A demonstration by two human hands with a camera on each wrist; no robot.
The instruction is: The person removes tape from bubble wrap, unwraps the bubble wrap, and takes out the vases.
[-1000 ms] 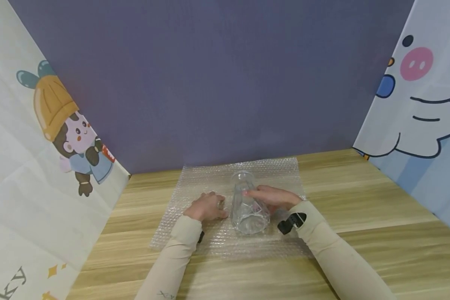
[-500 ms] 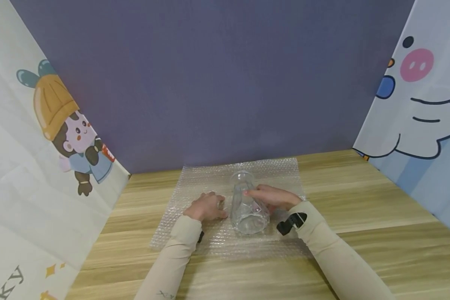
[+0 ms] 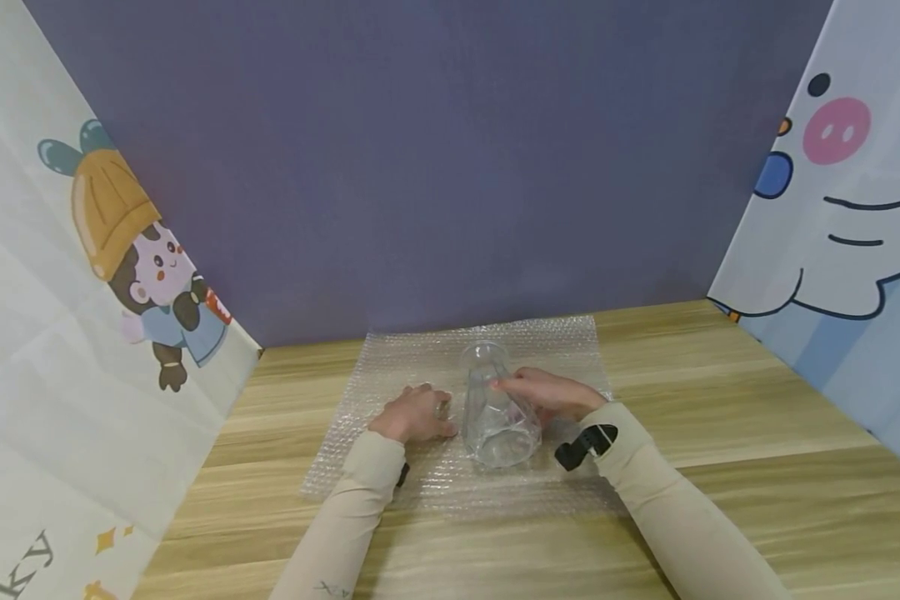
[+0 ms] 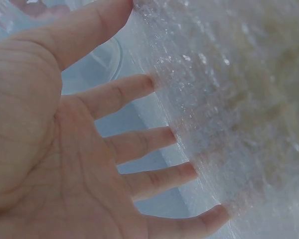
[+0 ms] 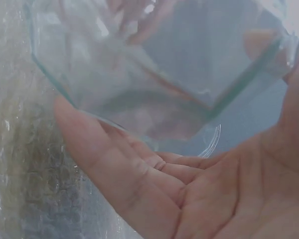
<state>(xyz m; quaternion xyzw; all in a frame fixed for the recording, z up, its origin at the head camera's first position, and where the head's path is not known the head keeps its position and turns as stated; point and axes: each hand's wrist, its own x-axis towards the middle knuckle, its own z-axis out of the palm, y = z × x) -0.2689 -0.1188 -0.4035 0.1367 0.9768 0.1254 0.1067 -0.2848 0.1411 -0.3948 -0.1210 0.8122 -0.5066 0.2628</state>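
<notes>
A clear glass vase (image 3: 487, 417) with flat facets lies on its side on a sheet of bubble wrap (image 3: 405, 358). Its flared rim points toward the back wall and its wider base toward the person. My right hand (image 3: 551, 392) holds the vase from the right, thumb on top; in the right wrist view its fingers curl beneath the faceted glass (image 5: 154, 69). Left of the vase, my left hand (image 3: 412, 414) rests on the bubble wrap. The left wrist view shows its fingers spread and nearly straight, fingertips touching the wrap (image 4: 214, 89).
A wood-grain table (image 3: 270, 442) carries the wrap, which reaches nearly to the purple-grey back wall (image 3: 450, 167). Printed cartoon sheets hang along the left (image 3: 30, 275) and right sides. Black straps (image 3: 587, 446) sit at the wrists.
</notes>
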